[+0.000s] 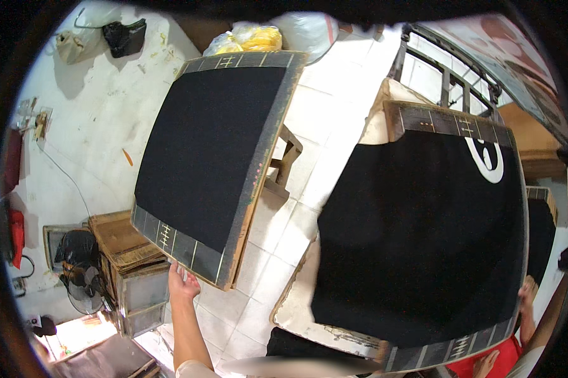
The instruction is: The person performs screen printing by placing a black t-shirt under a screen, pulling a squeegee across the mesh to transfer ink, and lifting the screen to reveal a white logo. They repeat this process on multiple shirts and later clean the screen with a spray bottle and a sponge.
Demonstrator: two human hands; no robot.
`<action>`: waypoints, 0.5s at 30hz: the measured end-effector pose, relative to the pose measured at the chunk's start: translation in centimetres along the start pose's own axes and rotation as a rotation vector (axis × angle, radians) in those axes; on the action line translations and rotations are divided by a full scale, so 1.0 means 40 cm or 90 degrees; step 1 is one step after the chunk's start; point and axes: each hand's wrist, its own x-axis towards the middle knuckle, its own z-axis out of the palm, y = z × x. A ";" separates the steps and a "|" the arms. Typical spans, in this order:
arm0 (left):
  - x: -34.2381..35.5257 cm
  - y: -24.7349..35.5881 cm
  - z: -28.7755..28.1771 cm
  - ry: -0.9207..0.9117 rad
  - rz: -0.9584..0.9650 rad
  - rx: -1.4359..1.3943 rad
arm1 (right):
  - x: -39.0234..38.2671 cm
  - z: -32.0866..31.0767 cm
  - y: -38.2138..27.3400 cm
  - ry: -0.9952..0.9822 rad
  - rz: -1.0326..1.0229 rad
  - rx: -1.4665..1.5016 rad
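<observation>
My left hand point(183, 282) reaches up and grips the lower edge of a square wooden-framed board point(208, 145) covered in black cloth, which is held tilted above the floor. A second black-covered board point(423, 239), with a white curved print near its far corner, lies to the right on a pale table point(296, 302). My right hand point(528, 296) holds that board's right edge. Another hand point(486, 364) shows beside red cloth point(508, 354) at the bottom right; whose it is I cannot tell.
White floor tiles point(278, 252) run between the boards. A worn wooden cabinet point(123, 249) and a black fan point(82, 277) stand at the lower left. A wooden stool point(287, 157) sits under the left board. Yellow and white bags point(259, 36) lie at the back, a metal railing point(448, 75) at the upper right.
</observation>
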 end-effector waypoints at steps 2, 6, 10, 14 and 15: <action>-0.006 0.011 -0.006 -0.085 0.012 -0.040 | -0.102 0.053 -0.081 -0.062 -0.072 0.014; -0.024 0.013 -0.010 -0.294 0.081 -0.127 | -0.219 0.145 -0.135 -0.090 -0.170 -0.008; -0.042 0.027 0.018 -0.436 0.206 -0.177 | -0.154 0.317 -0.010 -0.073 -0.122 -0.306; -0.117 0.078 0.058 -0.516 0.298 -0.184 | -0.025 0.459 0.133 -0.151 0.074 -0.203; -0.147 0.085 0.066 -0.543 0.338 -0.194 | 0.007 0.468 0.173 -0.220 0.131 -0.127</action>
